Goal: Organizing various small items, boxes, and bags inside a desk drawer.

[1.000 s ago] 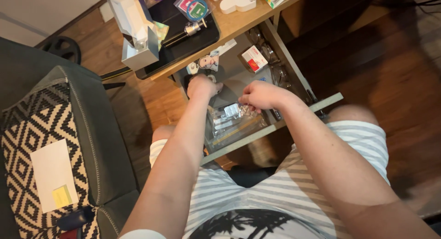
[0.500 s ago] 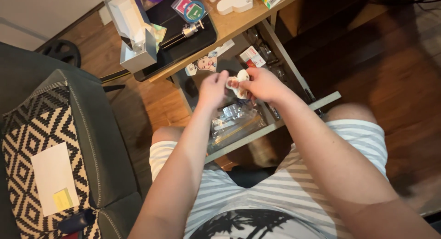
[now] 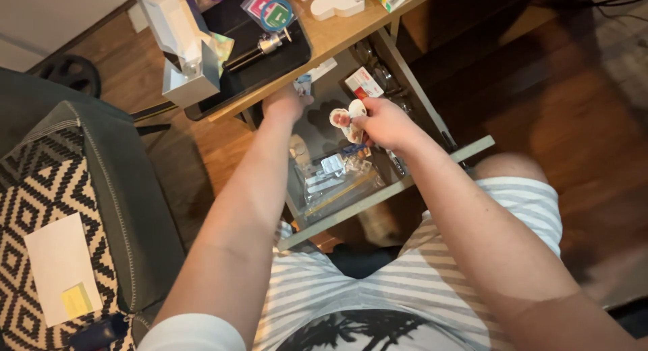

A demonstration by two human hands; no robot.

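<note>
The right hand [image 3: 381, 125] is pinching small die-cut stickers [image 3: 347, 118] over the open drawer [image 3: 432, 172] — the left hand [image 3: 283, 104], at nine o'clock, is reaching deep inside, grip hidden, cannot tell.

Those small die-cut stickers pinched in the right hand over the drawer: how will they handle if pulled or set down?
The stickers look thin and flat, so probably light and floppy. The right hand pinches them by one edge, so they may bend or slip apart. Unlikely to roll.
</note>
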